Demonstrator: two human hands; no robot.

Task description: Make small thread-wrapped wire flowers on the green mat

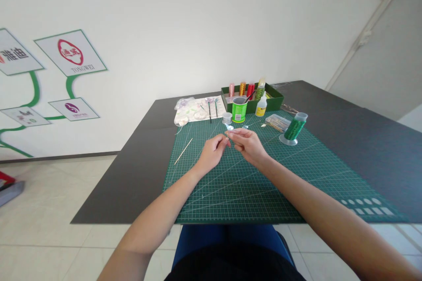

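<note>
My left hand (215,148) and my right hand (245,144) meet fingertip to fingertip above the green cutting mat (250,189). Both are closed in a pinch. Whatever lies between the fingers is too small and too covered to name. Just beyond the fingertips is a small pale blue-white piece (229,127). A thin wooden stick (183,151) lies on the mat to the left of my left hand. Off to the right stands a spool of green thread (295,128), with a clear case (277,123) of small slender items behind it.
At the back are a green can (239,110), a small round clear container (227,117) and a white glue bottle (261,105). A dark green box (278,102) holds several thread spools. White paper (217,107) with flower-like pieces lies back left on the black table (132,158).
</note>
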